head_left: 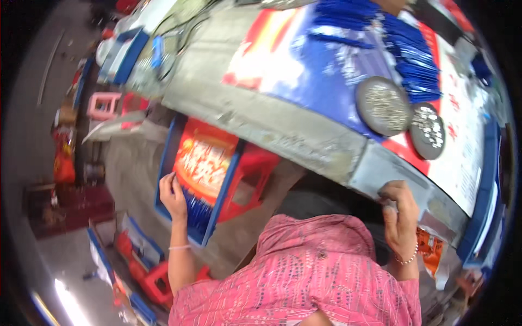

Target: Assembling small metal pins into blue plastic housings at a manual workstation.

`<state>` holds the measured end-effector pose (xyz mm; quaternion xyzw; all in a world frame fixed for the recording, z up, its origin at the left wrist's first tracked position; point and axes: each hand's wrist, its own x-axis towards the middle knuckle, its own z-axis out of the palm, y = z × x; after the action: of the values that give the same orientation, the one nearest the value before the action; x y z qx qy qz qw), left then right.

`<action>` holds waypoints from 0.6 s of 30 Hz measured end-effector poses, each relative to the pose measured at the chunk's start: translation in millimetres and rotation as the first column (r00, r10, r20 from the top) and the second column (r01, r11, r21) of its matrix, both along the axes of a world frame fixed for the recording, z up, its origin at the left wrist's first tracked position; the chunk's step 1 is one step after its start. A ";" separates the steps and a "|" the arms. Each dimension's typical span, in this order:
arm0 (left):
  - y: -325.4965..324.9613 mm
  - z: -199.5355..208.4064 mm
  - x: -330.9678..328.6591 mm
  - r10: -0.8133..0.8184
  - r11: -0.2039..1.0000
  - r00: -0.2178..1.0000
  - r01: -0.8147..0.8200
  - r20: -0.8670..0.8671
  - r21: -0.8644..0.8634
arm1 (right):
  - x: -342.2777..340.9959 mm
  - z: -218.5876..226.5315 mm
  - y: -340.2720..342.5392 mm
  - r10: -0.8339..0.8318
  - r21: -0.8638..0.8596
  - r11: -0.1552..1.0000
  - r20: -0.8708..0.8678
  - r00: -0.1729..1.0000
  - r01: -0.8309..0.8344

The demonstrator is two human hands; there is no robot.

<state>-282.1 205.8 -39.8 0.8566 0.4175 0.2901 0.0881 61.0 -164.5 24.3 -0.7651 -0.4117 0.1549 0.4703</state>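
Note:
My left hand [173,196] is over the near left rim of a blue tray [227,185], its fingers loosely bent and apart, with nothing visible in them. The tray holds an orange-and-white printed sheet or bag [204,163] and a bundle of shiny dark blue strips [197,211]. At the table's front edge, my right hand [399,217] has its fingers curled toward the thumb; what they hold, if anything, I cannot make out. Beyond it on the table lie two dark round dishes: a larger one [384,106] covered with small silvery pieces, and a smaller one [427,131] with scattered bright pieces.
Piles of shiny blue strips [410,57] lie on a printed sheet at the back of the table [201,60]. A red stool [247,182] stands beside the tray, below the tabletop. Blue-edged bins [486,201] line the right side; a pink stool [103,106] is far left.

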 end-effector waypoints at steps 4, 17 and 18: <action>-27.9 28.1 130.6 -0.374 0.918 0.914 0.390 0.156 -0.080 | 11.8 -8.7 -16.7 -0.138 0.027 0.990 0.108 0.985 0.135; -52.6 23.9 466.3 -0.890 0.448 0.455 0.882 -0.017 0.145 | 5.6 -43.2 -59.8 -0.487 0.231 0.871 0.298 0.821 0.433; -50.7 16.6 475.8 -0.895 0.438 0.445 0.887 -0.016 0.149 | 6.8 -44.1 -57.9 -0.488 0.233 0.872 0.342 0.803 0.430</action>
<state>193.7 155.1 -23.2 0.9418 -0.1190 0.2556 0.1829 67.9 -222.4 -19.8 -0.8210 -0.3092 -0.1493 0.4562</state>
